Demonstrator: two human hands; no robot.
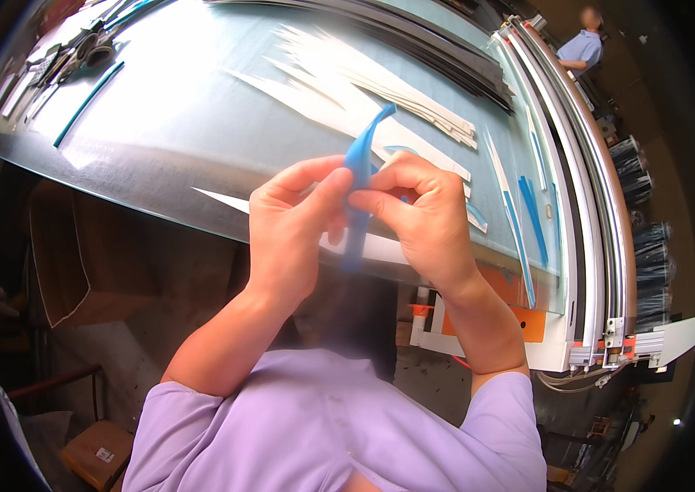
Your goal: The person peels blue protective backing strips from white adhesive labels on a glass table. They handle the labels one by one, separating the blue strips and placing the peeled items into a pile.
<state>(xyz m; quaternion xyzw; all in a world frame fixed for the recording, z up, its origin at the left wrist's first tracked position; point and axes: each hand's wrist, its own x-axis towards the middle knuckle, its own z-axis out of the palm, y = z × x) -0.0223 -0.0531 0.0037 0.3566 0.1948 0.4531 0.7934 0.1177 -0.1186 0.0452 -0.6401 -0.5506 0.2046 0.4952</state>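
Note:
A bendy blue strip (359, 156), plastic-looking and slightly see-through, is held upright over the near edge of the glass-topped table. Its upper end curls to the right; the lower end hangs blurred below the fingers. My left hand (291, 225) is closed on it, thumb and fingers pinching its left side. Against its right edge my right hand (433, 221) is closed too, with thumb and curled forefinger pinching the strip. Just beyond the hands, long white strips (339, 74) lie fanned out in a stack, tapering toward the left.
Dark long strips (437, 49) lie along the table's far side. Blue strips (533, 217) and a metal rail frame (585, 197) are at the right. Tools (97, 41) lie far left on the glass tabletop (175, 156). A cardboard box (97, 451) stands below. Another person (583, 49) is far right.

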